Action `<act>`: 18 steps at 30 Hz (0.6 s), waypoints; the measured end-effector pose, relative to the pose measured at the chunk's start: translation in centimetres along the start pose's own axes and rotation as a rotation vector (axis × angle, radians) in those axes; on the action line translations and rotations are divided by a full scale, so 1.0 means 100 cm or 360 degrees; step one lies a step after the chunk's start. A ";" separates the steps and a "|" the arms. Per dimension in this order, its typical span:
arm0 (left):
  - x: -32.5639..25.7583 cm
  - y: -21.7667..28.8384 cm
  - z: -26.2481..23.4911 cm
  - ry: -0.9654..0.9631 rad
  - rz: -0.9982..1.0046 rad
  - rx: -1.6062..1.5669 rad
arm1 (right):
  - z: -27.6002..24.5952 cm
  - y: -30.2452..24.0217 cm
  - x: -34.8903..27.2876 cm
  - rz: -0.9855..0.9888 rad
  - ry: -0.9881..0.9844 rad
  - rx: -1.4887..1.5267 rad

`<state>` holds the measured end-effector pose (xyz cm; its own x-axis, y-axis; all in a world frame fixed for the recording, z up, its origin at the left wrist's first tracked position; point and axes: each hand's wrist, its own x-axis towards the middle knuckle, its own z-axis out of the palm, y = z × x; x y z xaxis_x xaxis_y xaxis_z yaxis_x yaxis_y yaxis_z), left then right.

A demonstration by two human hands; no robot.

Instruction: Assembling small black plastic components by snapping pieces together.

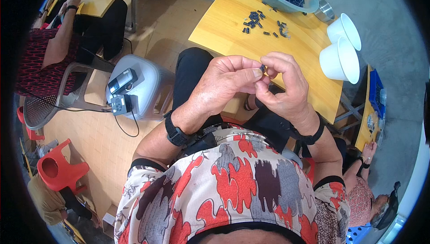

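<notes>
Up close, left hand (226, 80) and right hand (282, 85) meeting above lap, fingertips of both pinching small dark part (262, 68) between them, keeping it steady near eyes. More dark parts (257, 20) lying scattered on yellow table (224, 29) beside full bowl (309, 6), staying within reach.

Wooden desk (224, 24) as landmark: a pale green basin (309, 3) filled with dark parts stands at its far edge, a metal bowl (326, 11) just beside it. Two white cups (342, 47) lie at the desk's right end. A grey plastic stool (150, 87) carrying small devices stands left of the desk; a red stool (60, 168) sits well apart, farther left.
</notes>
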<state>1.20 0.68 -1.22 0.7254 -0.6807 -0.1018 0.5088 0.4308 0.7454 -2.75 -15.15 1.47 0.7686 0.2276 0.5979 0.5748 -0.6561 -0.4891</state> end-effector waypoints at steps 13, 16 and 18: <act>0.002 -0.002 0.001 0.0026 -0.0089 -0.0089 | 0.008 0.002 -0.007 0.0016 0.0123 -0.0133; 0.003 -0.005 0.002 0.0003 -0.0025 -0.0113 | 0.008 0.003 -0.008 -0.0009 0.0138 -0.0152; 0.002 -0.007 0.002 0.0004 0.0010 -0.0045 | 0.008 0.003 -0.009 -0.0027 0.0142 -0.0148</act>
<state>0.90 0.15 -1.60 0.7297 -0.6766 -0.0989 0.5171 0.4514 0.7272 -3.05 -14.96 0.29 0.7285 0.1771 0.6618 0.5559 -0.7174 -0.4199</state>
